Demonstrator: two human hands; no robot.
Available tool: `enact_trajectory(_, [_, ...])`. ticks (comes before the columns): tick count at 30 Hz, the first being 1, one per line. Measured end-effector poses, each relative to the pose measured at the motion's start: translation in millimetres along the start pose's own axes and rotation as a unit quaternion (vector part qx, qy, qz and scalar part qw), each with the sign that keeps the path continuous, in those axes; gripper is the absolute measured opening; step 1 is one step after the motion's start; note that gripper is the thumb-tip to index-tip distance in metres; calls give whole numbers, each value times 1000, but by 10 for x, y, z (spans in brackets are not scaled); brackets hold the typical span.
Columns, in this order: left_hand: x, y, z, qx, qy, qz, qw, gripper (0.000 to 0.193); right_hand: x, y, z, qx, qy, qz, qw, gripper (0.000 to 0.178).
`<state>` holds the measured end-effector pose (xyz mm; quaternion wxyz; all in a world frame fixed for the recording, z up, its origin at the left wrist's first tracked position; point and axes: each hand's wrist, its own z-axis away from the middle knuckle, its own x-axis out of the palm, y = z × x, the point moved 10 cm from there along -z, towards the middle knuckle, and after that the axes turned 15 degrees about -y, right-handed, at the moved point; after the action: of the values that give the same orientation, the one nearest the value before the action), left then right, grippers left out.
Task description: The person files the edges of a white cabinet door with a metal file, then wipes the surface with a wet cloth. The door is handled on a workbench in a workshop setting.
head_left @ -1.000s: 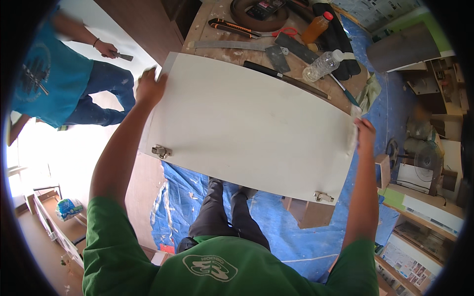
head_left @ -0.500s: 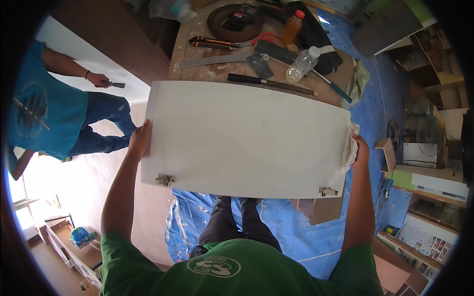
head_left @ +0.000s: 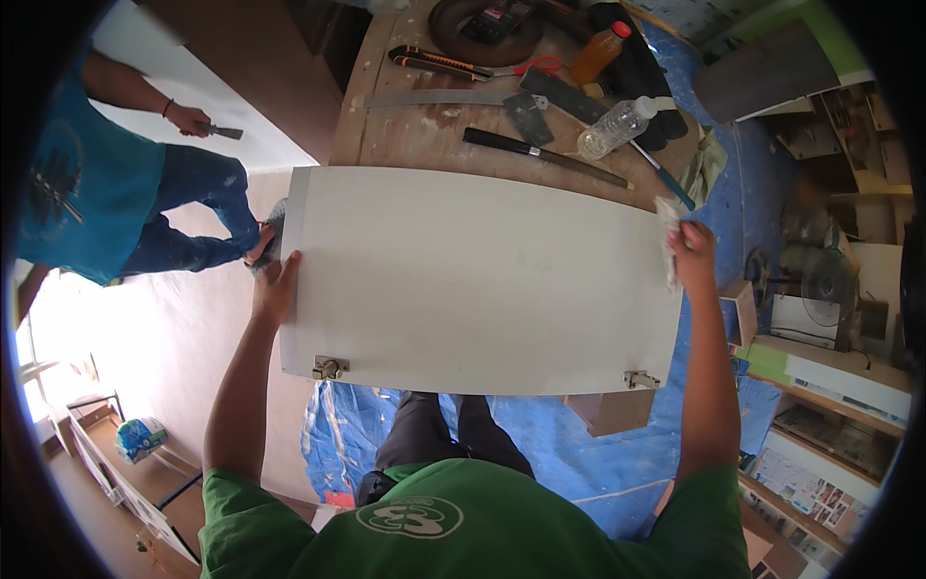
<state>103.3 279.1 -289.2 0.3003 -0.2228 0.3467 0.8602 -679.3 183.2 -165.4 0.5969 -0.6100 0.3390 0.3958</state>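
Note:
A white cabinet door panel (head_left: pixel 482 280) lies in front of me, its far edge meeting the worktable. Two metal hinges are fixed along its near edge, one at the left (head_left: pixel 330 368) and one at the right (head_left: pixel 640 379). My left hand (head_left: pixel 276 288) is closed around the panel's left edge, thumb on top. At the right edge, my right hand (head_left: pixel 693 255) grips a crumpled whitish cloth (head_left: pixel 668 241) and presses it along that edge. Part of the cloth is hidden by the fingers.
The worktable (head_left: pixel 405 125) carries a black-handled file (head_left: pixel 502 143), a clear plastic bottle (head_left: pixel 617 127), an orange-brown bottle (head_left: pixel 600 53), a utility knife (head_left: pixel 439 64) and a metal ruler (head_left: pixel 434 97). A person in blue (head_left: pixel 96 193) with a scraper (head_left: pixel 227 132) stands left. Blue sheeting (head_left: pixel 540 454) covers the floor.
My right hand has slid the cloth farther up the right edge, away from me. The view has shifted slightly, and the other person's foot now shows beside the panel.

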Motion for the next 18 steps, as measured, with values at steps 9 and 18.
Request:
enact_trajectory(9, [25,619,289,127,82,43,988,65,1243,-1298,-767,-124,-130,-63,982,26])
enact_trajectory(18, [67,519,221,98,78,49,991,68,2053,-3373,-989,-255,-88,-94,958,19])
